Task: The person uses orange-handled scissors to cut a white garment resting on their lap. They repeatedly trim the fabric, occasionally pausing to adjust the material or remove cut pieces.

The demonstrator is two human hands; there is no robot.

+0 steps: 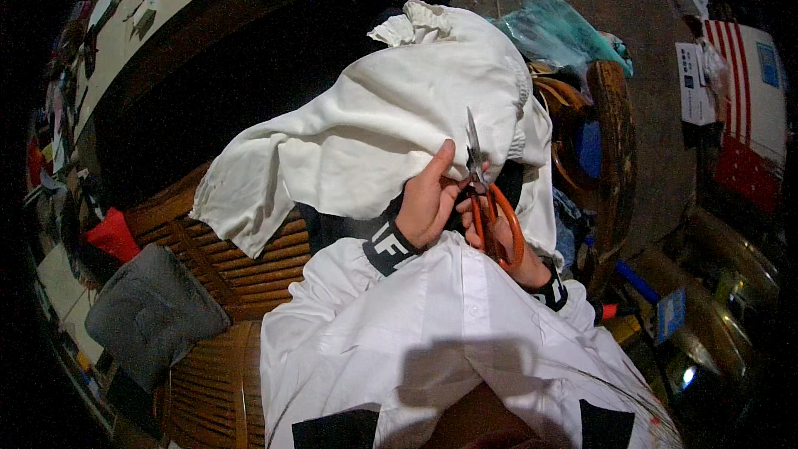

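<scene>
Orange-handled scissors are in my right hand, whose fingers are around the handle loops. Their blades point away from me and look nearly together, over a white garment with gathered, ruffled edges. The garment lies spread across my lap and beyond it. Just left of the scissors' pivot is my left hand, its thumb stretched up and apart from the partly bent fingers. Nothing shows between thumb and fingers, though the fingertips are partly hidden beside the scissors.
I sit on a slatted wooden bench with a grey cushion at the left. A worn wooden armrest stands on the right. Beyond it are a clear and teal plastic bag and a striped box. A cluttered table runs along the far left.
</scene>
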